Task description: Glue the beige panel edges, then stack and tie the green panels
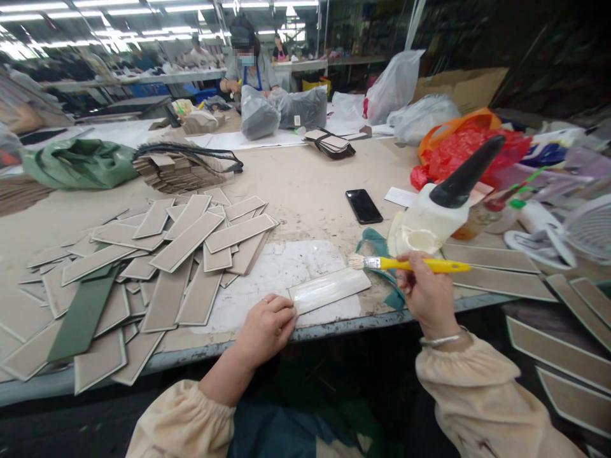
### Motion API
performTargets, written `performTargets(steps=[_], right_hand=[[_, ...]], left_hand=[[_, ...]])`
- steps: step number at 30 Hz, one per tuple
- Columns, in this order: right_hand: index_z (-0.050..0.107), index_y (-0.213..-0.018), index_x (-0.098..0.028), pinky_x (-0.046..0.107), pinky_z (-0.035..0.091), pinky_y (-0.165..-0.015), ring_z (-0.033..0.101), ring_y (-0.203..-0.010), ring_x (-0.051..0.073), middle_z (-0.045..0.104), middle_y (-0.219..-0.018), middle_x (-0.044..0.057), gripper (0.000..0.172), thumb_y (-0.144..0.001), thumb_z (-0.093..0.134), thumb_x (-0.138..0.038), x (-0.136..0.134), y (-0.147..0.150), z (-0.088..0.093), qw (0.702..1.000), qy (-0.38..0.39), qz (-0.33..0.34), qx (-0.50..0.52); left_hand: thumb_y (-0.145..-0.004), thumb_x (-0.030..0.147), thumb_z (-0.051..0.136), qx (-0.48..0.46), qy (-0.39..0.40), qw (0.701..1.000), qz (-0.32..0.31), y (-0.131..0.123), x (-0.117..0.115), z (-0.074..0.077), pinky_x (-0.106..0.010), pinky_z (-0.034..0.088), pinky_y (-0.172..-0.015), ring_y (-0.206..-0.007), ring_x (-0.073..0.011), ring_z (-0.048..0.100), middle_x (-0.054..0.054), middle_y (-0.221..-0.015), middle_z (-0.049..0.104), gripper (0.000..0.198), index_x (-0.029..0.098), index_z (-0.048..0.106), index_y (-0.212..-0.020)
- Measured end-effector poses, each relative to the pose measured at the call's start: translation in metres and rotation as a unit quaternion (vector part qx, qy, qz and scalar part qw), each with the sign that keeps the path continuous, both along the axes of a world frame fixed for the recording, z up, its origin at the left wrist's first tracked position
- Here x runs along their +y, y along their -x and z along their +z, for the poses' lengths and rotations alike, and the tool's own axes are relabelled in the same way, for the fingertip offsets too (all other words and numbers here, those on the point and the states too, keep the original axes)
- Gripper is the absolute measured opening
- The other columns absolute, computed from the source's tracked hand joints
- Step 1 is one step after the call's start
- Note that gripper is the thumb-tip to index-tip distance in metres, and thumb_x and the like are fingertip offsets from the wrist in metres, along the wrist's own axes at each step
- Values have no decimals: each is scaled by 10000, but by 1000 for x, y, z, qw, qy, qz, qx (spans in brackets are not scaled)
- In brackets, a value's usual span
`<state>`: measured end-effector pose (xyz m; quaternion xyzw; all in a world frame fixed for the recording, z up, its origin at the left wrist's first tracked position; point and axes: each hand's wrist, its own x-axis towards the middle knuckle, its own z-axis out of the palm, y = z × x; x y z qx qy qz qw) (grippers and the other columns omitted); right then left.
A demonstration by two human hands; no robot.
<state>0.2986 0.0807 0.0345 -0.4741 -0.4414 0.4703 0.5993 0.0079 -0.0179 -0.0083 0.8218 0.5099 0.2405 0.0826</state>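
My right hand point(427, 296) is closed round the yellow handle of a paintbrush point(424, 264), its pale bristles pointing left above the far end of a flat panel. This panel point(329, 291) has a glossy, whitish wet-looking coat and lies near the table's front edge. At its left end, the curled fingers of my left hand point(268, 326) pinch it. Under the panel is a white, stained sheet point(305, 257). Behind the brush stands a white plastic container point(427, 219) with a black conical top and an opening with cream-coloured residue. A teal cloth point(372, 242) lies beside it.
Loose beige panels point(188, 242) with pale edges pile up at left, a green one point(86, 312) among them. More panels point(496, 280) lie at right. A phone point(363, 206), a red plastic bag point(477, 152) and a strapped stack point(181, 166) are further back. A person point(248, 70) sits opposite.
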Motion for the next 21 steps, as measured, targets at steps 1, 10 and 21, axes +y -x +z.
performTargets(steps=[1,10,21], right_hand=[[616,-838,-187,173,274,-353,437,-420,72,522,-524,-34,294,-826,619,-482,-4,5,-1,1000,4,15,-7],[569,-916,-194,197,409,-452,523,-480,97,572,-565,-36,287,-913,496,-471,-45,70,-18,965,7,228,-128],[571,-905,-194,264,472,-607,600,-539,145,598,-558,-27,253,-934,447,-412,-34,59,-20,922,-52,200,-326]], left_hand=[[-887,182,534,-1,-2,1000,-1,0,0,0,-320,498,-777,-873,-182,558,-56,-938,662,140,184,674,-872],[-887,175,545,-8,-17,1000,-10,2,0,-1,-325,501,-775,-862,-182,565,-55,-928,673,138,181,682,-875],[-891,193,530,16,-6,1000,1,-3,2,3,-333,511,-761,-833,-185,558,-56,-893,673,154,178,673,-836]])
